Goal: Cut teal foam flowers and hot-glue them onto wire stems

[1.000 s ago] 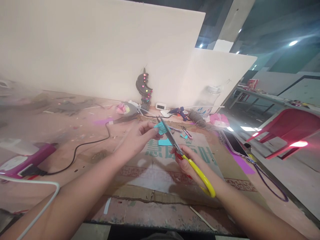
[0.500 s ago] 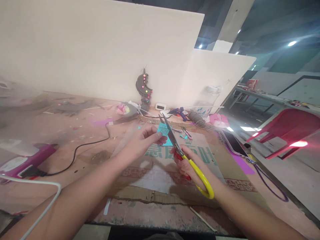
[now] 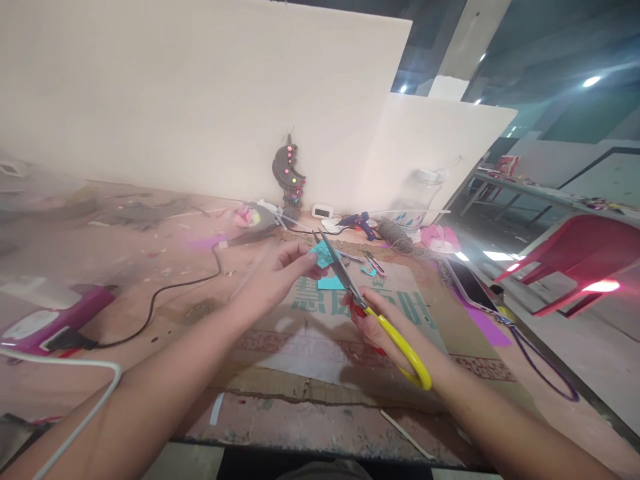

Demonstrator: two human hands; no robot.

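My left hand [image 3: 281,273] pinches a small teal paper piece [image 3: 320,254] above the flattened cardboard sheet [image 3: 320,333]. My right hand [image 3: 376,325] grips yellow-handled scissors [image 3: 370,313] whose blades are parted around the paper's right edge. A second teal scrap [image 3: 330,283] lies on the cardboard just below the held piece. A smaller teal bit [image 3: 369,271] rests further right beside a small clipper-like tool [image 3: 375,265].
A black cable [image 3: 165,293] runs left toward a purple device [image 3: 45,323]. At the back wall stand a dark crescent ornament [image 3: 287,175], a blue glue gun [image 3: 357,222], a twine ball [image 3: 395,235] and a plastic jar [image 3: 415,200]. A phone [image 3: 467,283] lies right; red chair [image 3: 575,257] beyond.
The scissor blades and the paper shifted slightly left and up; the teal piece turned a little in my left fingers. Both hands stay in nearly the same place.
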